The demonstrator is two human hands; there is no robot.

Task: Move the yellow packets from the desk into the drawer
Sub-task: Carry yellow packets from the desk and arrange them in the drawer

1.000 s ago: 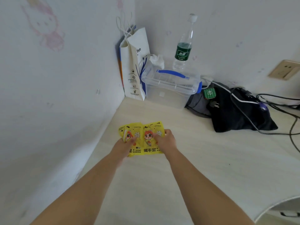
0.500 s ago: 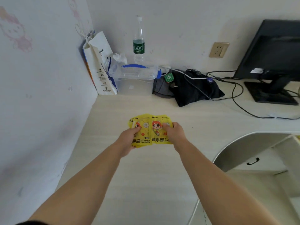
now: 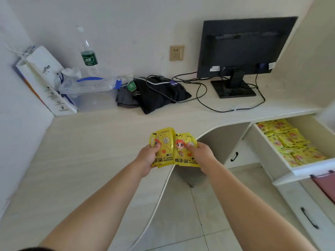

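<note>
- Packets: yellow hand-warmer packets (image 3: pixel 172 147), fanned side by side, are held at frame centre over the curved front edge of the desk (image 3: pixel 90 160).
- The left hand (image 3: pixel 147 157) pinches their left side and the right hand (image 3: pixel 201 156) their right, thumbs on top.
- From the hands toward 3 o'clock the desk edge curves away, and open floor lies between hands and drawer.
- The open drawer (image 3: pixel 308 169), at 3 o'clock and well apart from the hands, holds a layer of more yellow packets (image 3: pixel 290 142).
- At 10 o'clock a lidded clear plastic box (image 3: pixel 90 91) stands just beside a paper coffee bag (image 3: pixel 49 80); its contents are unclear.
- A monitor (image 3: pixel 241 46) stands at 1 o'clock.
</note>
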